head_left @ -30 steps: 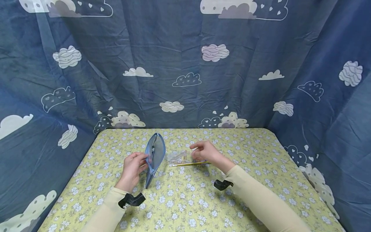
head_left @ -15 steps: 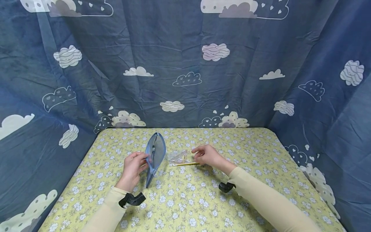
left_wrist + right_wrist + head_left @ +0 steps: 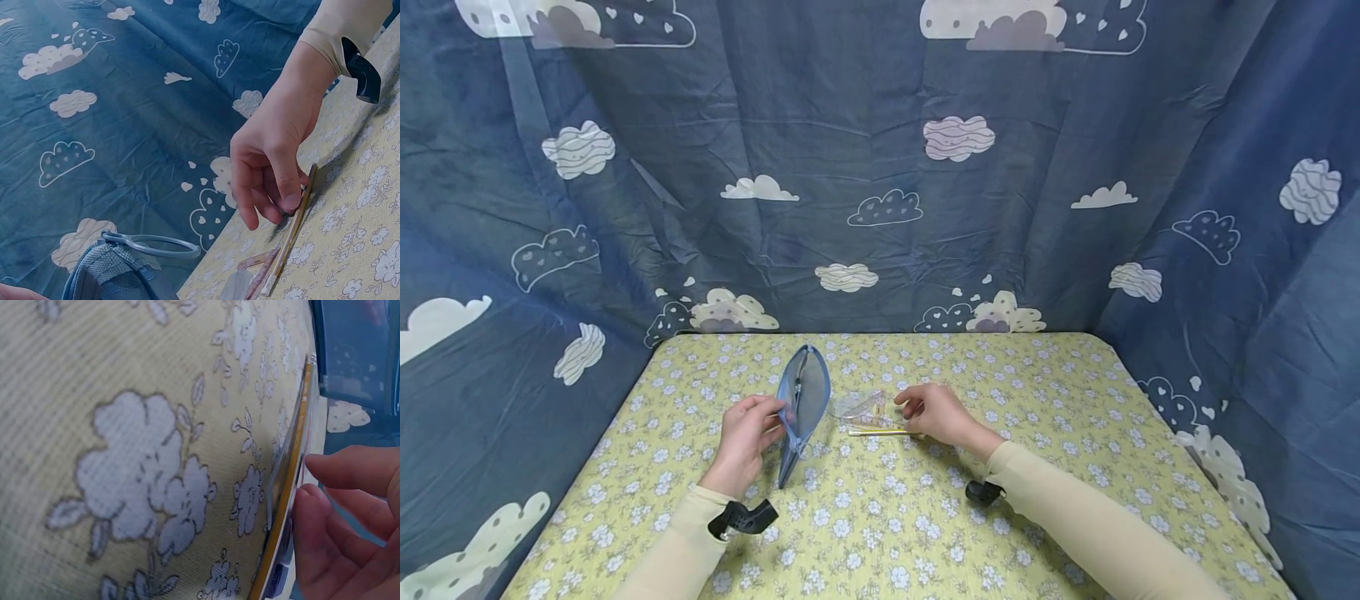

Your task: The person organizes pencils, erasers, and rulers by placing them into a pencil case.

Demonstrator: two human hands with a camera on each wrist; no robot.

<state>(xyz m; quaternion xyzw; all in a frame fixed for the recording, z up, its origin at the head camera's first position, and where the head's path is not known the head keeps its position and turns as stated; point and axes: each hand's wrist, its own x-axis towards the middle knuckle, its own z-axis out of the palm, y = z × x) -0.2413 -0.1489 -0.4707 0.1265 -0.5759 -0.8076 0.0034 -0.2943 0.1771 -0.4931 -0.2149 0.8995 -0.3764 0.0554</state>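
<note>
In the head view my left hand (image 3: pixel 748 437) pinches the near left side of a blue mesh zip pouch (image 3: pixel 811 396), whose mouth gapes. Its zipper and a wrist loop (image 3: pixel 165 245) show in the left wrist view. My right hand (image 3: pixel 940 412) is low over the cloth, with loosely bent fingers. A yellow pencil (image 3: pixel 880 432) lies right beside its thumb; from the right wrist view I see no finger wrapped round the pencil (image 3: pixel 294 481). Clear plastic drawing pieces (image 3: pixel 859 408), one like a set square, lie between the pouch and the right hand.
A yellow flowered cloth (image 3: pixel 880 525) covers the table. Blue curtains (image 3: pixel 880 150) printed with clouds hang behind it and along both sides. Each wrist carries a black camera mount, such as the left one (image 3: pixel 741 518).
My right hand has shifted slightly right and then down toward the pencil. The pencil lies marginally nearer to me. The left hand and pouch have stayed in place.
</note>
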